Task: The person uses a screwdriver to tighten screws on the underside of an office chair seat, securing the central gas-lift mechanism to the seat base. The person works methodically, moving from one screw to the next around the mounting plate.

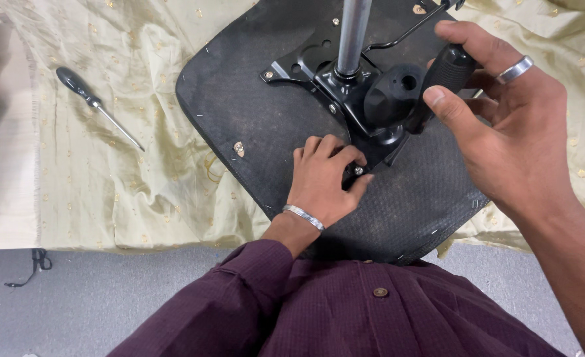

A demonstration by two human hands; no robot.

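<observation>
Upturned chair seat, black, with metal bracket, laid on cloth.

A screw (358, 170) at the bracket (345, 92) corner, mid-seat, is pinched by the left hand (322, 185), fingers curled shut around it, seemingly to steady it. A black tool handle (441, 82) is gripped in the right hand (504, 132), closed about it beside the bracket's knob (391, 92). A steel post (353, 33) is seen rising from the bracket. The seat (253, 119) is rested on pale gold cloth (127, 152), probably as padding. A spare screwdriver (97, 107) is laid well apart on the cloth, left.
</observation>
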